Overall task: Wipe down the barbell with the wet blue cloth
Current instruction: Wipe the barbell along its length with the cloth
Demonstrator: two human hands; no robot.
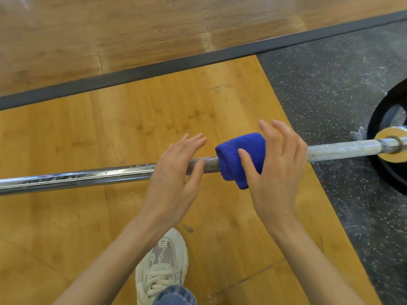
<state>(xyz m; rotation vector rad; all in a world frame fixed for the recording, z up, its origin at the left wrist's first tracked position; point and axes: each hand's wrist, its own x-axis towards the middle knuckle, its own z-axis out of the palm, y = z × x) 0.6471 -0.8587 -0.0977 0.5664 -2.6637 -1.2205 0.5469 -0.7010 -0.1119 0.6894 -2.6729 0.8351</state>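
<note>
While my right hand (275,170) spreads its grip over the folded blue terry cloth (241,158), only the thumb lies against the fabric, and the other fingers stand straight and fanned above it, pinching nothing. That cloth is draped over the long chrome steel barbell (77,178), wrapped round the knurled stretch of the shaft, with its loose end hanging down on my side. Just beside the cloth, my left hand (176,175) hovers over the same knurled part with its grip relaxed, fingers straight and close together, thumb crossing in front of the bar; whether the palm touches the metal I cannot tell. Out to the right the shaft runs into a silver collar and a black rubber weight plate (387,137) resting on black speckled rubber flooring (330,95). Under the bar lies a honey-coloured wooden platform (110,128), edged by a dark grey strip (154,67). Below my wrists show one cream mesh sneaker (163,260) and a blue denim cuff (176,296).
</note>
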